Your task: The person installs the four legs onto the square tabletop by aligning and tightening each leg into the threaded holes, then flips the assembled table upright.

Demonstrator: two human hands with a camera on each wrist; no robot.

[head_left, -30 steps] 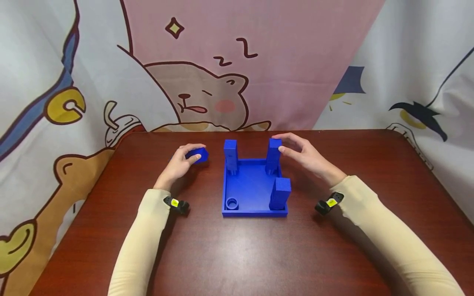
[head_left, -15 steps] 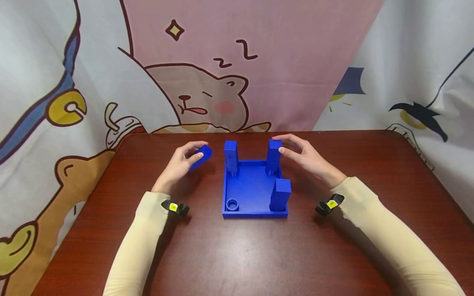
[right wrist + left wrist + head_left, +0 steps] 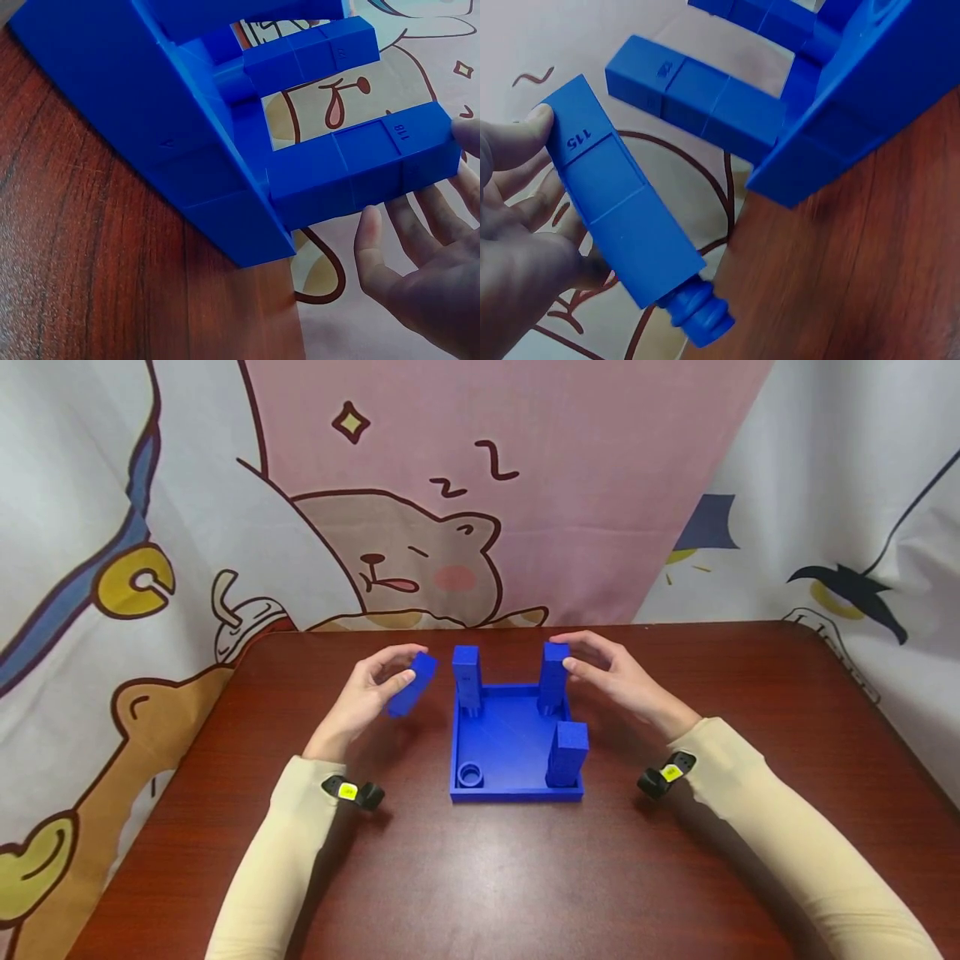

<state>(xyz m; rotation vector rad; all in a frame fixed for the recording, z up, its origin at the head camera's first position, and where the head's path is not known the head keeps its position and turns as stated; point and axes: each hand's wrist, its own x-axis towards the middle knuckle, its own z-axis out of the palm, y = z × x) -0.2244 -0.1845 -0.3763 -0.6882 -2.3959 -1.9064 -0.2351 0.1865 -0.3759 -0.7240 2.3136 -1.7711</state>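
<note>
Left of the blue tray (image 3: 510,739), my left hand (image 3: 360,693) pinches a blue square post (image 3: 414,685) near its top, thumb in front. In the left wrist view the post (image 3: 630,202) is marked 115, tilted, with a ringed round peg (image 3: 699,311) at its lower end. My right hand (image 3: 626,681) holds the top of the tray's back right post (image 3: 553,681), thumb on its side and a finger behind. The right wrist view shows this post (image 3: 360,165) marked 118, its other fingers hanging beside it.
More blue posts stand upright at the tray's back left (image 3: 468,681) and front right (image 3: 567,756) corners. A round socket (image 3: 461,775) sits at its front left. The brown wooden table (image 3: 510,868) meets a printed curtain (image 3: 585,527) behind.
My left hand has shifted slightly right toward the tray, and the post in it has turned from near end-on to a downward slant. My right hand stays on its post.
</note>
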